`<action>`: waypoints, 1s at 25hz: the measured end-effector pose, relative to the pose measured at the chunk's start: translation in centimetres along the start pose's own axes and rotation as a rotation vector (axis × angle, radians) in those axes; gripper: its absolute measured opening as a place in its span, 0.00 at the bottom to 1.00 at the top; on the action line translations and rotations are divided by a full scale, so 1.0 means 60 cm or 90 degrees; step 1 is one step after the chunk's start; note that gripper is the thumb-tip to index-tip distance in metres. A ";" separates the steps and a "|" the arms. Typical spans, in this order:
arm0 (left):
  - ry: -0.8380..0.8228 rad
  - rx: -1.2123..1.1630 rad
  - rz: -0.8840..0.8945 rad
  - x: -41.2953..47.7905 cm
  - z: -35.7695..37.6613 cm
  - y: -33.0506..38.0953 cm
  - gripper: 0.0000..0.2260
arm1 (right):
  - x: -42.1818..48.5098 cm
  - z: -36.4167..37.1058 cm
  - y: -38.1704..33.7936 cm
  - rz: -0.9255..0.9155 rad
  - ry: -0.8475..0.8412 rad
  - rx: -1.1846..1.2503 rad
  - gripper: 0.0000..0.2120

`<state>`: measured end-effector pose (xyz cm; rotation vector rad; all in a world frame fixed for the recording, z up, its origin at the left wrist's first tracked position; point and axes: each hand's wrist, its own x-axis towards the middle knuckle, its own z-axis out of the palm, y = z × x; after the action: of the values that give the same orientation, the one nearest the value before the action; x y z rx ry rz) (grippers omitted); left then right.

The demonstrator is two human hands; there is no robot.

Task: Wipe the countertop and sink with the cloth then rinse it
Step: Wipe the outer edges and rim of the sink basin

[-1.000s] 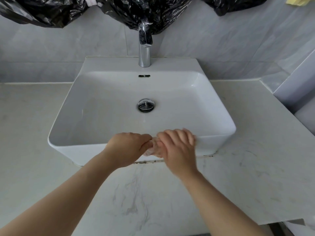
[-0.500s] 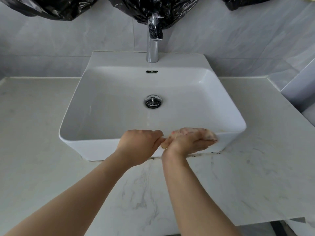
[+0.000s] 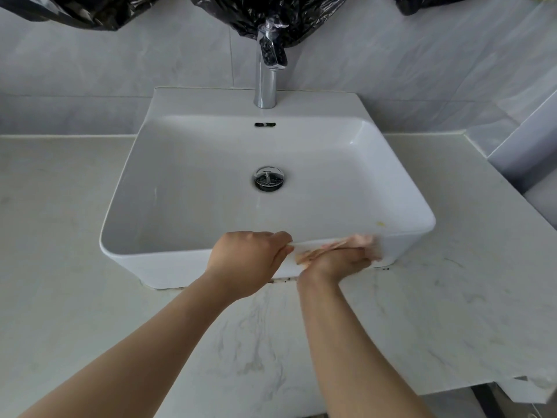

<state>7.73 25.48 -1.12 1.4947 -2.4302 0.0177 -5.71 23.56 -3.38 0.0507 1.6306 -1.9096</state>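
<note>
Cloth: blurred, sink rim, 6 o'clock.
Left hand: pinches its end.
Right hand: blurred, grip unclear.
Counter: pale marble.

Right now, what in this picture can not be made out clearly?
1. Cloth: head view; motion blur and the right hand hide its shape and edges.
2. Right hand's grip: head view; the fingers are blurred, so it is unclear.
3. Black bags: head view; cut off by the top edge.
4. Sink front wall: head view; partly behind the left hand.
</note>
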 end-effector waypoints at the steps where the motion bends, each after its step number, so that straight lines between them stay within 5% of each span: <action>1: 0.004 0.004 0.000 0.000 0.001 -0.002 0.18 | 0.006 0.000 0.000 0.068 -0.023 -0.022 0.23; 5: 0.009 0.008 0.015 0.000 0.005 -0.004 0.16 | 0.025 0.006 -0.039 0.231 0.006 0.059 0.22; 7: 0.011 0.015 0.018 0.002 0.005 -0.003 0.15 | 0.006 0.013 -0.032 0.219 0.034 0.101 0.22; 11: -0.010 0.014 0.017 0.003 0.003 -0.003 0.15 | -0.050 0.022 0.026 0.089 0.004 -0.059 0.33; 14: -0.009 -0.007 0.017 -0.002 -0.001 -0.005 0.16 | 0.005 0.026 0.006 0.224 0.043 0.074 0.21; 16: 0.005 -0.018 0.019 -0.004 -0.002 -0.005 0.18 | 0.038 0.018 -0.010 0.279 0.019 0.140 0.28; 20: -0.035 -0.037 0.005 -0.001 -0.002 0.000 0.19 | 0.038 0.016 0.023 0.153 -0.011 0.093 0.07; 25: -0.118 -0.057 -0.015 0.018 -0.015 0.015 0.14 | 0.117 -0.004 -0.022 0.120 -0.055 0.186 0.23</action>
<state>6.70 25.10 0.16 1.5468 -2.5184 -0.2412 -12.08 20.85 -5.14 0.2296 1.2348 -1.9575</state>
